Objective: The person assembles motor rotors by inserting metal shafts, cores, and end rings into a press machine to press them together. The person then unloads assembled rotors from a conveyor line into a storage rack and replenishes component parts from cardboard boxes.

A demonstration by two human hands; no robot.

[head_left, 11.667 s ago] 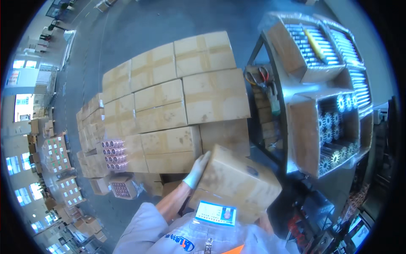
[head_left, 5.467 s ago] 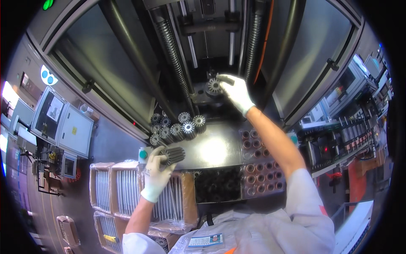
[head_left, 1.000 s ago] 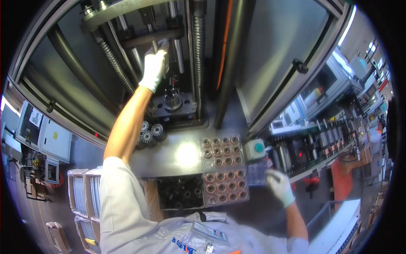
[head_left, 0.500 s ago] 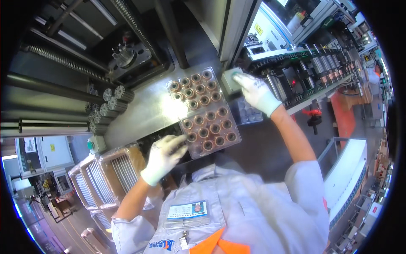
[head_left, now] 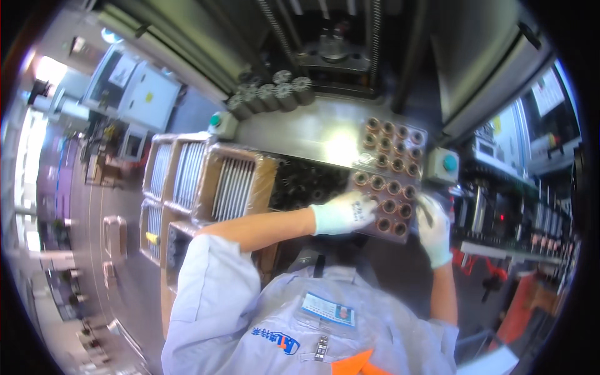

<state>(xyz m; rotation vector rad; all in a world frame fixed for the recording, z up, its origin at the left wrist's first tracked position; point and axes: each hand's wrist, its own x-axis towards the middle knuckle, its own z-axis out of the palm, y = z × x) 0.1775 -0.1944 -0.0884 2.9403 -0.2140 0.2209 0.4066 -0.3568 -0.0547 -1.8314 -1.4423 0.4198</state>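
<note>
A clear plastic tray (head_left: pixel 395 236) holds several copper-coloured rings (head_left: pixel 389 205) with dark centres, set in rows in two blocks. My left hand (head_left: pixel 347 212), in a white glove, reaches in from the left with bent fingers over the near block. Its fingertips come together at a ring on that side, and whatever is between them is covered. My right hand (head_left: pixel 434 229), gloved too, is at the tray's right edge with its fingers pointing up. A dark narrow shape shows among those fingers, too blurred to identify.
Beyond the tray lies a shiny metal table (head_left: pixel 275 132) with grey slotted cylinders (head_left: pixel 284 97). Button boxes with green tops stand at the left (head_left: pixel 222 125) and right (head_left: pixel 444 165). Wrapped cartons of metal rods (head_left: pixel 232 187) stand left; a press (head_left: pixel 334 53) rises behind.
My right hand has left the green button box and come to the tray's right edge. The view has swung, shifting the tray rightward. My left hand stays by the tray's near left.
</note>
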